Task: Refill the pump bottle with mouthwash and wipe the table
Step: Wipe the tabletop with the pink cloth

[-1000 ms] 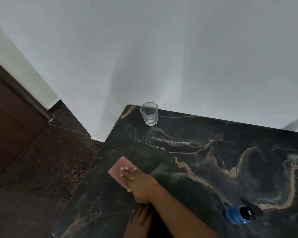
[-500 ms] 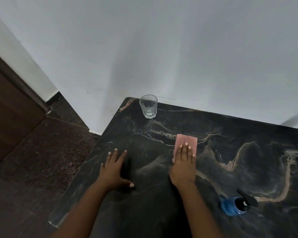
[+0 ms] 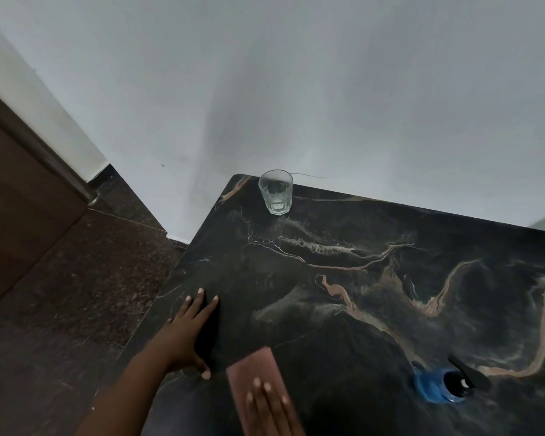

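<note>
- Far left we see a brown wooden door (image 3: 16, 196) and dark speckled floor (image 3: 76, 294), with a white wall (image 3: 296, 89) behind the tabletop.
- Dark marble-look tabletop (image 3: 359, 294) fills the right and centre, tan veins running across it.
- Our left hand (image 3: 186, 335) lies flat, palm down, on the tabletop near its left edge, fingers spread, thumb out to the right; grip open, holding nothing.
- Clear drinking glass (image 3: 276, 191) stands upright at the far left corner of the tabletop, close to the wall; a little clear liquid seems to sit in it, level hard to judge.
- Pink cloth (image 3: 254, 369), a folded rectangle, lies flat on the tabletop at the near edge, just right of the left thumb.
- Our right hand (image 3: 272, 410) presses flat on the cloth's near end, fingers straight, not curled around it; the palm is cut off by the frame bottom.
- Blue pump bottle (image 3: 438, 385) stands on the tabletop, right of the cloth and well apart from both hands, black pump head on top, nozzle pointing right.
</note>
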